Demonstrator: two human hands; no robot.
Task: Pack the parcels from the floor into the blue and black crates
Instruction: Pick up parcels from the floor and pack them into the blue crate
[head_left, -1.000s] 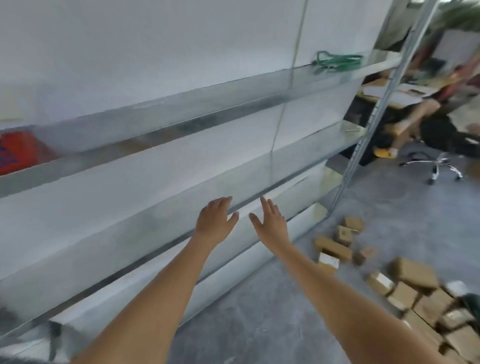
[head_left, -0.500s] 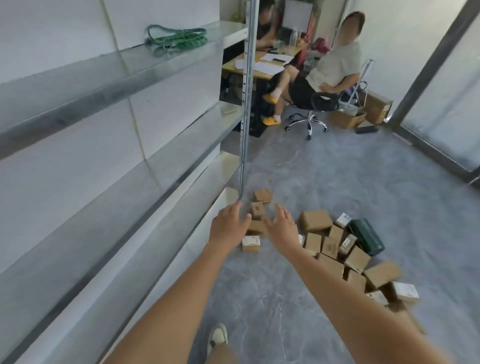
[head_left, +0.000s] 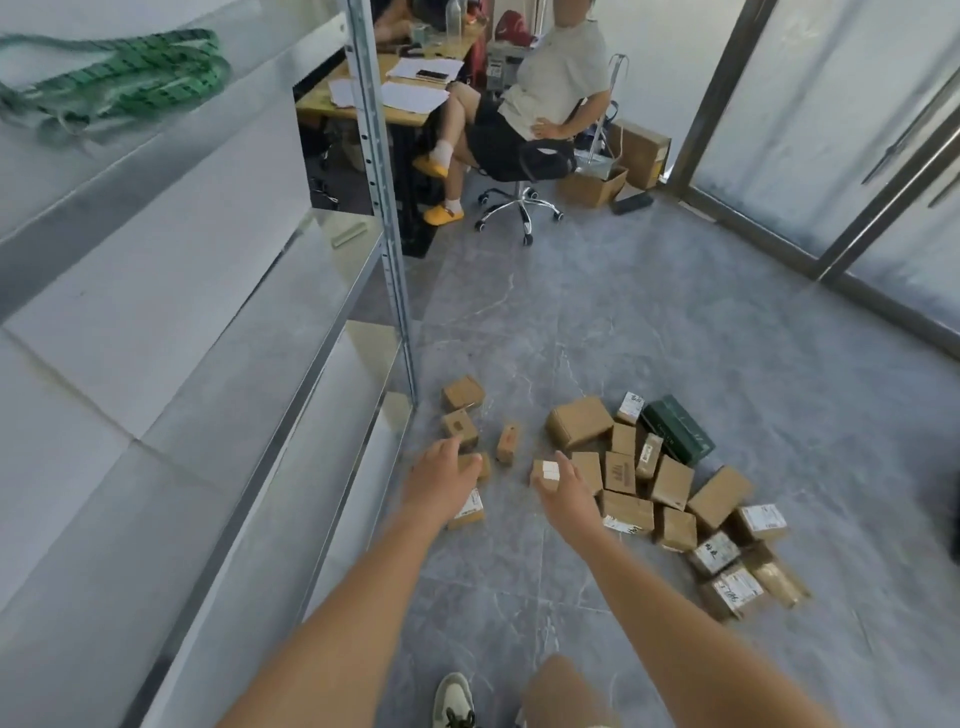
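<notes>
Two bare forearms stretch forward and down over the grey marble-patterned floor (head_left: 597, 322), beside the silver metal shelving rack (head_left: 234, 364). The left hand (head_left: 441, 480) hangs palm-down, fingers loosely curled and holding nothing, small brown cardboard parcels (head_left: 460, 426) just past its fingertips. The right hand (head_left: 566, 493) reaches likewise, fingers relaxed and slightly spread, a white-labelled cardboard parcel (head_left: 545, 470) at its fingertips; whether it touches is unclear. More parcels lie heaped right of it, around a dark green box (head_left: 678, 428).

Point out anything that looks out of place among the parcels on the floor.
One dark green box lies among the brown cardboard parcels, the only one not brown. The parcels are strewn loosely at all angles across the grey floor, none stacked.
</notes>
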